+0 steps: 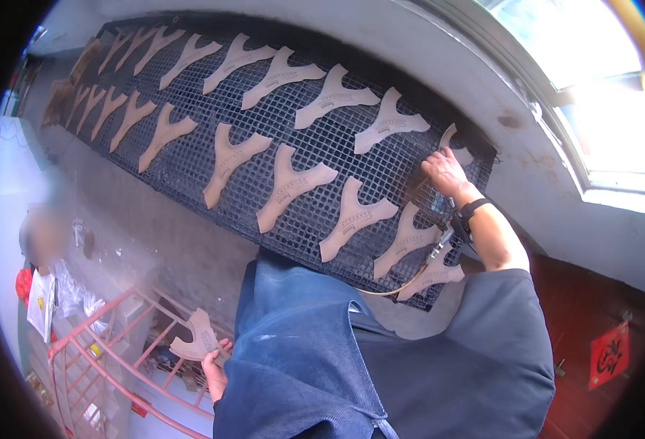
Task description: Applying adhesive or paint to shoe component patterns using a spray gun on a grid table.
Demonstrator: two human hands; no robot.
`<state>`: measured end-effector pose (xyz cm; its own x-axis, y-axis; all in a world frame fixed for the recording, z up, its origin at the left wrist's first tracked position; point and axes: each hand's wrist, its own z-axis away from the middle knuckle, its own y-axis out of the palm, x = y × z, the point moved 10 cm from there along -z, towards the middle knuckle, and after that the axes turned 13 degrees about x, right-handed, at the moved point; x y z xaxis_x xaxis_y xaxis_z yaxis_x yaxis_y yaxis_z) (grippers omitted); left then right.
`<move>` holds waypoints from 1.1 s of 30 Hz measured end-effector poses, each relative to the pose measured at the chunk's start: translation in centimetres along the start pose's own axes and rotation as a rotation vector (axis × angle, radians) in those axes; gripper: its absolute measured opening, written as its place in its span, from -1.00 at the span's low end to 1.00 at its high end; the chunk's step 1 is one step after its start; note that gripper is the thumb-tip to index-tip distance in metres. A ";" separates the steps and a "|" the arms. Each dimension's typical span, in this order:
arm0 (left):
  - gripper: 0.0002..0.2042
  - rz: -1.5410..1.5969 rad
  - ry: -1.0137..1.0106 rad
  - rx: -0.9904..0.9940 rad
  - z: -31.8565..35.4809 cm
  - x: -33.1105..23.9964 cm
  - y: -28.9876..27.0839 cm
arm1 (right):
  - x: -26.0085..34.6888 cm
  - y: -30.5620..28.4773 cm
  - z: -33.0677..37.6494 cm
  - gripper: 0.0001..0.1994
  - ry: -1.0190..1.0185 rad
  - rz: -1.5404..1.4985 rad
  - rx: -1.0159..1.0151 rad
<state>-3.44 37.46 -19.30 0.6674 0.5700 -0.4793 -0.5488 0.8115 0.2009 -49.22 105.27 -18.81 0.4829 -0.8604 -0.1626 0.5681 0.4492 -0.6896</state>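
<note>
Pinching a pale Y-shaped piece in the left hand, low at the person's left, above a pinkish metal frame and well apart from the black mesh rack. Seemingly gripped near the stem end, fingers narrow around the edge, fork pointing away from the palm. Curling the fingers of the right hand over the right end of the rack, just beside a partly hidden pale piece; cannot tell on what closed, with a hose and metal fitting near the wrist.

Looks thin, flat and light, easily carried in one hand. Probably fairly stiff, judging by the unsagging fork, though perhaps bendable like leather or board; cannot tell the material. Likely dry and not very slippery, but possibly prone to creasing or marking at the slim prongs. Best taken by the broad stem or outer edges, thumb and fingers opposed, sparing the face and the prong tips.
</note>
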 end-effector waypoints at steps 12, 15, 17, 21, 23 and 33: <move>-0.37 0.173 0.083 0.010 -0.2 2.4 -1.5 | 6.4 -12.9 -9.9 -0.79 -0.285 0.041 -0.326; -0.37 0.219 0.080 -0.013 0.6 3.7 -1.5 | 8.6 -17.0 -11.1 -0.81 -0.400 -0.040 -0.479; -0.37 0.234 0.070 -0.060 1.7 4.1 -1.4 | 10.8 -21.1 -11.9 -0.76 -0.472 -0.046 -0.725; -0.38 0.225 0.110 -0.071 3.4 2.8 -0.8 | 13.7 -23.5 -16.9 -0.66 -0.495 -0.073 -0.495; -0.39 0.209 0.166 -0.106 4.3 2.1 -1.1 | 13.6 -23.9 -17.9 -0.70 -0.416 0.066 -0.420; -0.45 0.299 0.244 -0.223 5.7 2.7 -5.1 | 21.9 -35.0 -25.9 -0.64 -0.495 0.022 -0.556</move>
<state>3.98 35.61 -16.76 0.3397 0.7064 -0.6209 -0.8127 0.5528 0.1843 -75.77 64.44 -16.50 0.8085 -0.5848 0.0656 0.1973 0.1644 -0.9665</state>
